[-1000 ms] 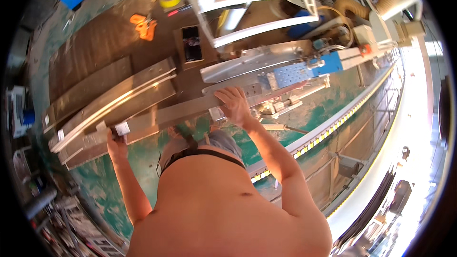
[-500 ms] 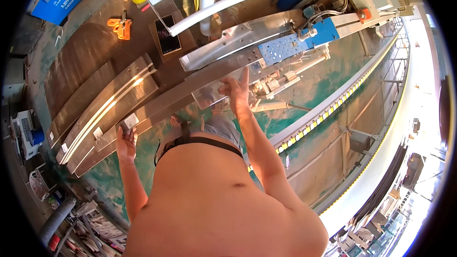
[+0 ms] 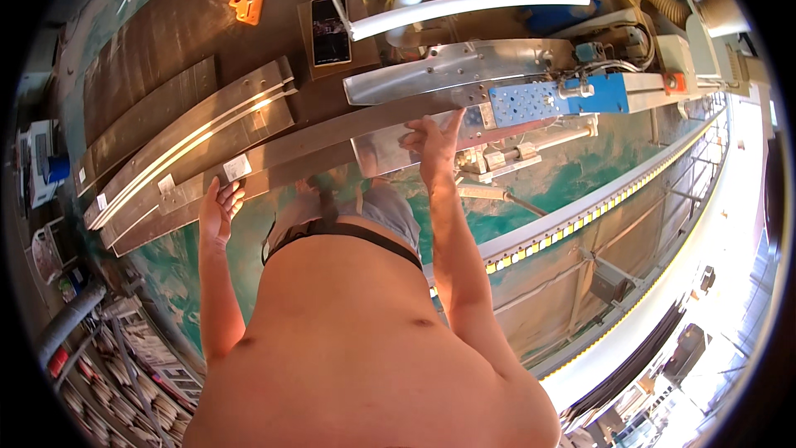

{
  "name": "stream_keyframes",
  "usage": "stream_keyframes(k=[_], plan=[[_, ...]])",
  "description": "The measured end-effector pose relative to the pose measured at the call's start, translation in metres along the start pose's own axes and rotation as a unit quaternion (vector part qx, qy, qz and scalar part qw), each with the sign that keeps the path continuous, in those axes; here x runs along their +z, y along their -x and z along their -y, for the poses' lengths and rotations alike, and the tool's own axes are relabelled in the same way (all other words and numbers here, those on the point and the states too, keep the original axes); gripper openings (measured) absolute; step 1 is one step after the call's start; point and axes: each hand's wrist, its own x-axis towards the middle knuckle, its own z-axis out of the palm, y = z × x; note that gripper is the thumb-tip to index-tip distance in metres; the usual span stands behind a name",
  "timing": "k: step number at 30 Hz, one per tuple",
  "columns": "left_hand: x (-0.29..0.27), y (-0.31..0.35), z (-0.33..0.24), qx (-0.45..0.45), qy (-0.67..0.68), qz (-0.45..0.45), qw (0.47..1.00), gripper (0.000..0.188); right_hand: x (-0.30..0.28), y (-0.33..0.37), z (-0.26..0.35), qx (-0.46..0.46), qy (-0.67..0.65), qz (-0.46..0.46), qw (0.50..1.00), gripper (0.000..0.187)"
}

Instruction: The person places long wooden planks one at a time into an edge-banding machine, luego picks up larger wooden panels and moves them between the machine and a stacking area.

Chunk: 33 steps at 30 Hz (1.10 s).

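A long brown board (image 3: 311,140) runs across in front of me toward the blue perforated plate (image 3: 524,104) of a machine. My left hand (image 3: 219,211) is at the board's near edge, beside a white label (image 3: 237,168); its fingers are loosely bent and apart. Whether the fingertips touch the board, I cannot tell. Over a shiny metal plate (image 3: 373,153) rests my right hand (image 3: 434,148), index finger stretched toward the board's right end and the other fingers loosely bent. Neither hand visibly grips anything.
More brown boards (image 3: 153,112) and pale metal rails (image 3: 199,143) lie at the left. A phone (image 3: 330,31) and an orange tool (image 3: 244,2) are on the table. A white curved bar (image 3: 464,6) crosses above. To the right runs a long rail with yellow blocks (image 3: 572,226).
The view has turned and shifted, so the bench appears more level. My hands keep nearly the same places at the board, with fingers in similar poses.
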Motion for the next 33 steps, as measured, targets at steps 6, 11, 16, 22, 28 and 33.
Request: stream_keyframes(k=[6,11,16,22,28,33], plan=[[0.012,0.013,-0.006,-0.012,-0.093,-0.009,0.996,0.043,0.007,0.001,0.009,0.005,0.047,-0.02,0.999,0.09],[0.017,0.035,-0.027,0.029,-0.312,-0.023,0.949,0.047,0.004,-0.001,0.008,-0.012,0.034,-0.015,0.999,0.088],[0.018,0.042,-0.041,0.348,-0.503,-0.123,0.782,0.032,0.01,-0.004,0.001,-0.033,0.0,-0.039,0.999,0.087],[0.006,0.038,-0.056,0.425,-0.682,-0.084,0.589,0.063,0.01,-0.008,-0.013,-0.046,-0.036,-0.066,0.996,0.086],[-0.022,0.02,-0.062,0.407,-0.707,-0.074,0.573,0.061,0.01,-0.003,-0.005,-0.046,-0.038,-0.047,0.997,0.087],[-0.013,0.024,-0.069,0.403,-0.709,-0.067,0.576,0.056,0.012,-0.004,-0.007,-0.04,-0.023,-0.069,0.997,0.085]])
